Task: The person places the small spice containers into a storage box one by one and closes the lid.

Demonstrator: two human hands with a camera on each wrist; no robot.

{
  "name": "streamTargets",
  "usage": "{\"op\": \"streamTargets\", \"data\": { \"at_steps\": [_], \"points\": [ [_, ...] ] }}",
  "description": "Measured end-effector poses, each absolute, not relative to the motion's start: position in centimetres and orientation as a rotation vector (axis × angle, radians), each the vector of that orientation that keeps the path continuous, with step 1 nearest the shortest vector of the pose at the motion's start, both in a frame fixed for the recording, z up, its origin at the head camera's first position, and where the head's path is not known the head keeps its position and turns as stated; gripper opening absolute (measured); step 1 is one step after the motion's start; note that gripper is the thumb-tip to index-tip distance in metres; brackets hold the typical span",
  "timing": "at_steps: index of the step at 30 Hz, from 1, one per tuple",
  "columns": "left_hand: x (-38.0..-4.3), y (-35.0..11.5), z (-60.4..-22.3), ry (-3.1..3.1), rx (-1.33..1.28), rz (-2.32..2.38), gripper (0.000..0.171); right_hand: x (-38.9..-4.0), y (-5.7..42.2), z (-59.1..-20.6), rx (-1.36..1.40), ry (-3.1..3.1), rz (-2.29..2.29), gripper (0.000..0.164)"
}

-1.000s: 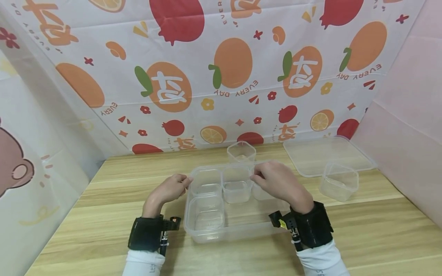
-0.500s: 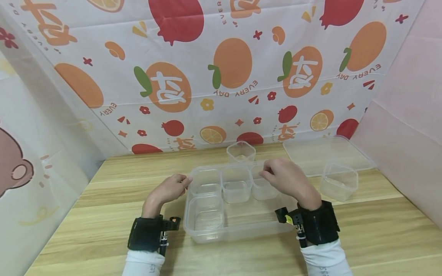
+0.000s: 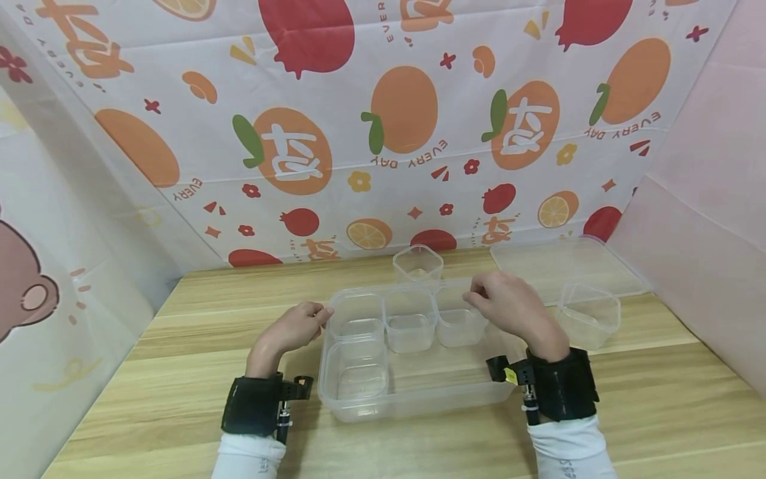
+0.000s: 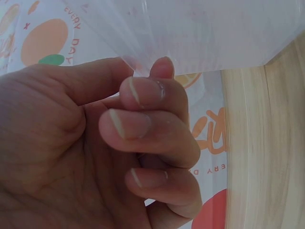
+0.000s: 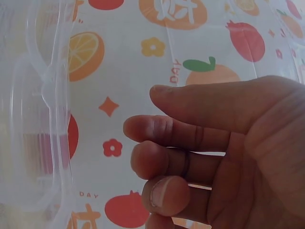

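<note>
A large clear plastic box (image 3: 431,402) stands on the wooden table. Several small clear tubs sit inside it: one front left (image 3: 359,376), others along the back, such as the middle tub (image 3: 409,326) and the right one (image 3: 461,326). At the box's back left corner my left hand (image 3: 299,326) pinches the rim between thumb and forefinger, seen close in the left wrist view. Over the box's right back part hovers my right hand (image 3: 509,303), its fingers loosely bent and nothing between them; the right wrist view shows a gap between its fingertips and the clear plastic (image 5: 57,119).
One small clear tub (image 3: 419,263) stands behind the box, and another tub (image 3: 589,316) is to its right. A flat clear lid (image 3: 562,263) lies at the back right. A fruit-print cloth (image 3: 335,219) hangs behind the table.
My right hand has moved right along the box's back side, away from the middle tub, uncovering the right back tub. The left hand and the box have stayed in place.
</note>
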State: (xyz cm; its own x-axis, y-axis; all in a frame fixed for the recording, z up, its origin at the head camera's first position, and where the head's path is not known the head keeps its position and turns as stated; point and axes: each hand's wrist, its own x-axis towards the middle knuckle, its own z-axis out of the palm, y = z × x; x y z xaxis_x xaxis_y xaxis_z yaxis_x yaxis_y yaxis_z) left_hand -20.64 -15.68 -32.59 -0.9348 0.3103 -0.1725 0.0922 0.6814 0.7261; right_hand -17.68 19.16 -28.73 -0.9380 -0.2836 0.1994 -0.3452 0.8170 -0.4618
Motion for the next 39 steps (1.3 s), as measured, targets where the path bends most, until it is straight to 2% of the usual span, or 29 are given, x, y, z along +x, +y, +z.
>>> {"op": "streamTargets", "data": {
  "at_steps": [39],
  "points": [
    [-20.5,-15.6,-32.6,2.611,0.331,1.112,0.033,-17.8,23.0,-29.0,0.375,-2.876,0.782,0.016]
  ]
}}
